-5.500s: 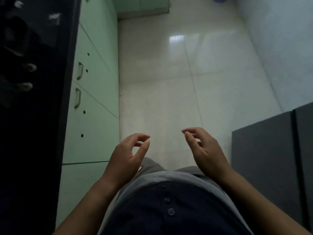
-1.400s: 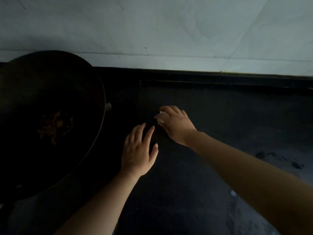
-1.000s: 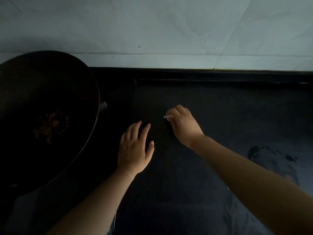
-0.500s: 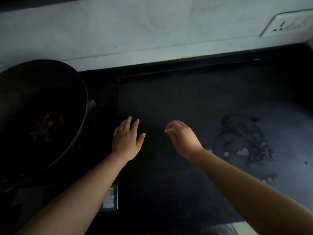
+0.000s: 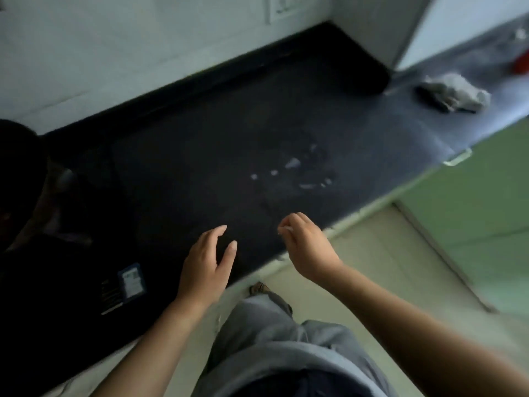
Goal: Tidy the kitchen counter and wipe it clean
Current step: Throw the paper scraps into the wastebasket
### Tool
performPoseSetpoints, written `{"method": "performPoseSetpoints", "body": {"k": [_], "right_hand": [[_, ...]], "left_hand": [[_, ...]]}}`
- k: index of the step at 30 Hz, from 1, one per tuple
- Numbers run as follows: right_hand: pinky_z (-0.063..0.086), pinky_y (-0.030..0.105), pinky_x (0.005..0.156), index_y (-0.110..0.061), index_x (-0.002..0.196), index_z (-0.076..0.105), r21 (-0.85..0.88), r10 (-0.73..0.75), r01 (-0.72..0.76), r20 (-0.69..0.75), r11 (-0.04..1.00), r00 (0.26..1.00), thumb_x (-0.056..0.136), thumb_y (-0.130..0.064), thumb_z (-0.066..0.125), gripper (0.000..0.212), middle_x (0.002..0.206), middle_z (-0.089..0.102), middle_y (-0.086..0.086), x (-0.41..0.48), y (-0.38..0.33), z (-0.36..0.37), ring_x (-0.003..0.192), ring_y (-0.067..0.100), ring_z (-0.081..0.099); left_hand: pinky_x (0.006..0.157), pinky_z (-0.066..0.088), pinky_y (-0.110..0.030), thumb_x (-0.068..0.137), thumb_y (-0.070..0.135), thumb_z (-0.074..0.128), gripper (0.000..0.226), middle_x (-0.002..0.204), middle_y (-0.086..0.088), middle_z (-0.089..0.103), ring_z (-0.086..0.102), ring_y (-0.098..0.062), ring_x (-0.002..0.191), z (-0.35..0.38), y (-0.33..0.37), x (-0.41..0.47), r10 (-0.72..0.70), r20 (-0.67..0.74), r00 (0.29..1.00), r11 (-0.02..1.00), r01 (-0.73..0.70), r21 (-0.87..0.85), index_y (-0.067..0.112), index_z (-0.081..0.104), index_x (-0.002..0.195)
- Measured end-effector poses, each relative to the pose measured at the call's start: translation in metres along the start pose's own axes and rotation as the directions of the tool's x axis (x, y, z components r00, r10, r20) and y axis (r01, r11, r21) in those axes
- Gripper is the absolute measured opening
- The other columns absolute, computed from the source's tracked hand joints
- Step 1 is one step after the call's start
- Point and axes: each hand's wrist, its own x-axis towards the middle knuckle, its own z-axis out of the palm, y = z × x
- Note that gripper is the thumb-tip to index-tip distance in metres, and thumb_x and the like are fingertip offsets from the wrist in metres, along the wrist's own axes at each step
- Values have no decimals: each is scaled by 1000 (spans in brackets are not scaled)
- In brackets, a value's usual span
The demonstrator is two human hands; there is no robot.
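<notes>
The dark kitchen counter (image 5: 200, 156) runs from lower left to upper right. My left hand (image 5: 204, 265) hovers over its front edge, fingers apart, holding nothing. My right hand (image 5: 307, 246) is beside it, fingertips pinched on a small white scrap (image 5: 283, 231). Several white bits (image 5: 292, 170) lie in a smeared wet patch on the counter beyond my hands. A crumpled grey cloth (image 5: 455, 93) lies at the far right of the counter, out of reach of both hands.
A dark wok (image 5: 20, 181) sits at the left edge. A label sticker (image 5: 131, 280) shows on the black stove surface. White tiled wall with a socket (image 5: 282, 7) behind. Green cabinet doors (image 5: 486, 202) stand at the right, pale floor below, something red (image 5: 522, 63) at far right.
The view has swung right and back from the counter, bringing the cloth, cabinets and floor into sight. Both hands have drawn back to the front edge; the right still pinches the scrap.
</notes>
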Motion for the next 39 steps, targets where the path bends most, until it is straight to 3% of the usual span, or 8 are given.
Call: {"method": "performPoseSetpoints", "body": {"k": [5, 9, 13, 16, 18, 24, 32, 39], "right_hand": [[32, 18, 64, -16, 91, 56, 86, 256, -241, -292, 967, 922, 94, -27, 47, 14, 88, 52, -5, -163, 41, -39, 75, 9, 47], [34, 11, 55, -24, 83, 55, 374, 549, -403, -526, 835, 650, 91, -30, 54, 10, 72, 56, -12, -289, 51, -51, 64, -1, 50], [36, 8, 60, -17, 84, 59, 462, 617, -416, -657, 783, 433, 90, -22, 55, 9, 72, 57, -9, -396, 50, -61, 64, -3, 50], [36, 14, 62, -14, 86, 61, 514, 664, -464, -704, 721, 252, 91, -21, 54, 11, 79, 61, -3, -467, 50, -59, 70, 5, 52], [38, 17, 64, -13, 86, 61, 582, 703, -466, -699, 666, 132, 92, -21, 53, 12, 80, 62, -2, -502, 50, -49, 73, 9, 55], [40, 13, 65, -16, 82, 61, 774, 800, -380, -586, 507, -126, 91, -22, 53, 13, 77, 64, -4, -549, 62, -29, 75, 3, 57], [35, 7, 61, -18, 83, 59, 805, 839, -417, -521, 422, -155, 92, -21, 53, 11, 77, 59, -8, -567, 140, -104, 68, -2, 52], [41, 17, 67, -16, 86, 61, 784, 806, -425, -564, 453, -180, 92, -23, 52, 13, 85, 63, -4, -581, 212, -221, 78, 9, 56]], "left_hand": [[93, 36, -24, 85, 44, 43, 47, 115, 7, 56, 51, -10, 110, 49, 72, -63, 252, 236, 939, 968, -248, -45, 16, 56, 121], [88, 36, -23, 84, 46, 43, 42, 111, 11, 56, 51, -5, 105, 92, 129, -119, 448, 463, 765, 882, -462, -90, 23, 57, 117], [79, 39, -20, 90, 41, 49, 31, 110, 8, 60, 55, -8, 101, 144, 186, -173, 559, 625, 545, 790, -579, -202, 25, 57, 115], [74, 37, -9, 92, 35, 50, 25, 108, 9, 59, 55, -6, 100, 178, 223, -212, 583, 745, 324, 684, -690, -235, 25, 57, 114], [79, 43, -18, 92, 36, 49, 26, 107, 10, 60, 56, -4, 99, 192, 241, -232, 575, 791, 209, 632, -727, -268, 25, 57, 113], [78, 50, -26, 87, 50, 46, 31, 105, 17, 64, 57, 8, 96, 234, 270, -260, 501, 864, 55, 620, -720, -313, 31, 60, 107], [75, 45, -20, 91, 41, 49, 21, 104, 16, 65, 56, 12, 94, 331, 346, -265, 460, 888, 0, 622, -714, -322, 32, 61, 106], [78, 48, -27, 91, 39, 49, 20, 102, 17, 64, 57, 7, 94, 415, 472, -246, 502, 863, -52, 553, -748, -367, 31, 61, 105]]}}
